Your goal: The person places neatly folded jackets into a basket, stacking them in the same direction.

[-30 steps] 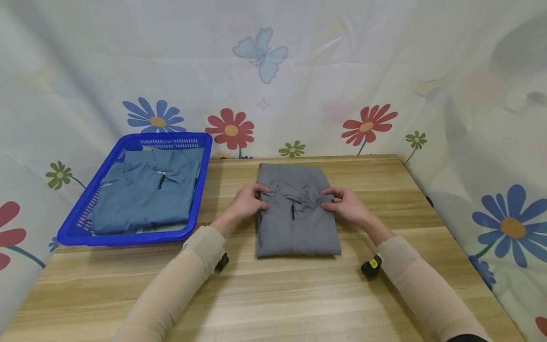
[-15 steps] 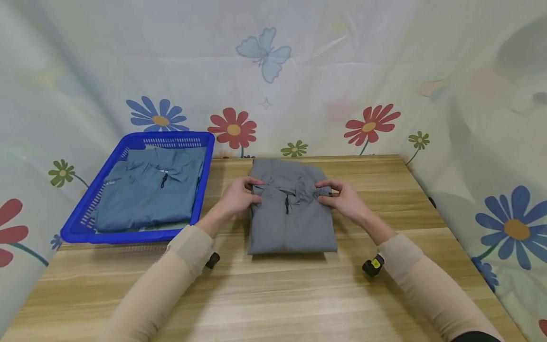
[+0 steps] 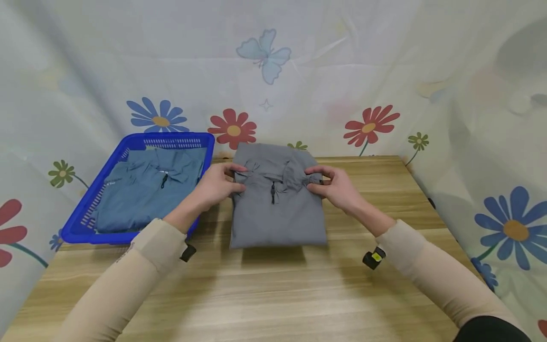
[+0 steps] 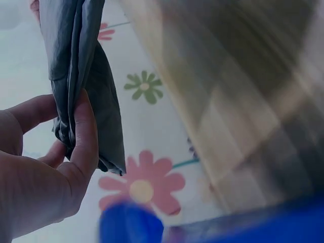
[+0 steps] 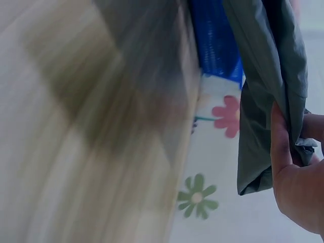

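Note:
A folded grey jacket [image 3: 278,218], with a short black zip pull at its collar, hangs just above the table and casts a shadow beneath it. My left hand [image 3: 215,184] pinches its left edge near the collar, thumb on the near side. On the opposite edge my right hand [image 3: 337,189] pinches the cloth the same way. Both wrist views show the folded layers of the jacket [image 4: 76,55] squeezed between thumb and fingers, with a loose flap hanging down. To the left, a folded blue jacket [image 3: 145,199] lies in a blue plastic basket [image 3: 70,235].
The wood-grain table [image 3: 273,294] reaches back to a white curtain [image 3: 183,57] printed with flowers and a butterfly. My left forearm passes over the basket's near right corner. A black wrist strap piece [image 3: 373,258] sticks out beneath the right cuff.
Both hands have lifted the grey jacket off the table and carried it leftward, closer to the basket. The blue jacket and basket have stayed put.

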Tool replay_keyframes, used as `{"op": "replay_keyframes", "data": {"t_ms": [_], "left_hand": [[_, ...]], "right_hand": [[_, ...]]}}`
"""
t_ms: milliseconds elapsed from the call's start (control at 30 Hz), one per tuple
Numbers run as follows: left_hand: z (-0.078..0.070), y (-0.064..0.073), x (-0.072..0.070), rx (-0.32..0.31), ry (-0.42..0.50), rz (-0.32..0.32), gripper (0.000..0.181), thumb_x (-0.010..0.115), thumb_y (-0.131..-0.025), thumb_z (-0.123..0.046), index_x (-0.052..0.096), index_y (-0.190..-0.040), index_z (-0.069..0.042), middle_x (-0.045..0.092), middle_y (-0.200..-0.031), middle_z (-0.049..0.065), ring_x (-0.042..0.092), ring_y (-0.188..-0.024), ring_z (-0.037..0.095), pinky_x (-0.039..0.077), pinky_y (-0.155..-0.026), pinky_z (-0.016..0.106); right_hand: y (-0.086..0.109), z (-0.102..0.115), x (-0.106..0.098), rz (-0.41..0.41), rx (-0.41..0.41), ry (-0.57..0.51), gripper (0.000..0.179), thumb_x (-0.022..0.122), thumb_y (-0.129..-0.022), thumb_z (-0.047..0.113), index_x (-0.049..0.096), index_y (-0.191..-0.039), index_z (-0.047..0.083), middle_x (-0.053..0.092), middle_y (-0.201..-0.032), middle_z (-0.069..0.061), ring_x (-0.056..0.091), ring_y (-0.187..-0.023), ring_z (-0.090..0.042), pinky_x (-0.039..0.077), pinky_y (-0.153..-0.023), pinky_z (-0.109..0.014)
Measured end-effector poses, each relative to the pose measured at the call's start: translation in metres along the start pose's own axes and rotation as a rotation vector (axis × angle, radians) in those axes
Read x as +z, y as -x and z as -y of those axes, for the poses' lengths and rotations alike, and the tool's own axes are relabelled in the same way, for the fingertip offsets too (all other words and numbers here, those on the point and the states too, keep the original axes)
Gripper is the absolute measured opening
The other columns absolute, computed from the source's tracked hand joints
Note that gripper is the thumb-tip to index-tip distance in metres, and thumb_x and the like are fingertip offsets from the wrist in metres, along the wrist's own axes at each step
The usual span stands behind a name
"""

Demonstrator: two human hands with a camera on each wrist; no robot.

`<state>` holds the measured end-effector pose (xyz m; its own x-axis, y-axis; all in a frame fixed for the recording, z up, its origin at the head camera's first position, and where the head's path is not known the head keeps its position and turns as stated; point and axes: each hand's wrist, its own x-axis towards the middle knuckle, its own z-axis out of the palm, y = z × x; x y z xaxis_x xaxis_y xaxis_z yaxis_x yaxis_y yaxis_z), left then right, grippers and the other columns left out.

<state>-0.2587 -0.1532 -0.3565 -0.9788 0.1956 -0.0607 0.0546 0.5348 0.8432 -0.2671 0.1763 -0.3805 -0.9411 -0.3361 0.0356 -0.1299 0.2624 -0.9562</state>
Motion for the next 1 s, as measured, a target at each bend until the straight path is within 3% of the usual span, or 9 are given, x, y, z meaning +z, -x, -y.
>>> {"op": "replay_keyframes", "data": {"t_ms": [133,333,567,800,1000], "left_hand": [[-0.004,0.005,-0.023,-0.014,-0.011,0.004,0.043,0.072,-0.095,-0.008,0.062,-0.137,-0.008,0.059,-0.125,0.017,0.061,-0.095,0.027,0.053,-0.072,0.035],[0.001,0.004,-0.056,-0.043,-0.004,0.024,0.046,0.072,-0.096,-0.008,0.06,-0.141,-0.006,0.05,-0.137,0.019,0.058,-0.104,0.032,0.057,-0.083,0.042],[0.01,0.009,-0.091,-0.073,-0.001,0.027,0.051,0.071,-0.098,-0.011,0.056,-0.146,-0.005,0.044,-0.144,0.021,0.058,-0.114,0.035,0.052,-0.096,0.052],[0.02,0.015,-0.125,-0.083,-0.046,0.057,0.057,0.07,-0.099,-0.014,0.049,-0.151,-0.002,0.042,-0.143,0.023,0.058,-0.114,0.034,0.051,-0.098,0.055],[0.034,0.016,-0.16,-0.094,-0.083,0.084,0.059,0.071,-0.099,-0.015,0.047,-0.151,0.0,0.041,-0.146,0.022,0.061,-0.107,0.022,0.056,-0.091,0.043]], "right_hand": [[-0.009,0.019,0.011,0.013,-0.016,-0.013,0.036,0.07,-0.097,0.006,0.064,-0.133,0.006,0.052,-0.145,-0.008,0.07,-0.093,-0.024,0.058,-0.071,-0.033],[-0.026,0.04,0.029,0.026,-0.044,-0.017,0.036,0.07,-0.097,0.005,0.065,-0.132,0.008,0.049,-0.148,-0.007,0.069,-0.091,-0.025,0.058,-0.07,-0.033],[-0.048,0.056,0.057,0.033,-0.056,-0.048,0.034,0.07,-0.096,0.003,0.067,-0.13,0.008,0.051,-0.143,-0.009,0.069,-0.094,-0.025,0.058,-0.069,-0.033],[-0.065,0.068,0.083,0.042,-0.065,-0.066,0.033,0.071,-0.095,0.001,0.069,-0.127,0.008,0.054,-0.139,-0.009,0.07,-0.099,-0.025,0.059,-0.068,-0.034],[-0.079,0.075,0.113,0.059,-0.086,-0.075,0.032,0.07,-0.096,0.0,0.069,-0.127,0.008,0.056,-0.137,-0.008,0.069,-0.094,-0.023,0.06,-0.07,-0.038]]}}
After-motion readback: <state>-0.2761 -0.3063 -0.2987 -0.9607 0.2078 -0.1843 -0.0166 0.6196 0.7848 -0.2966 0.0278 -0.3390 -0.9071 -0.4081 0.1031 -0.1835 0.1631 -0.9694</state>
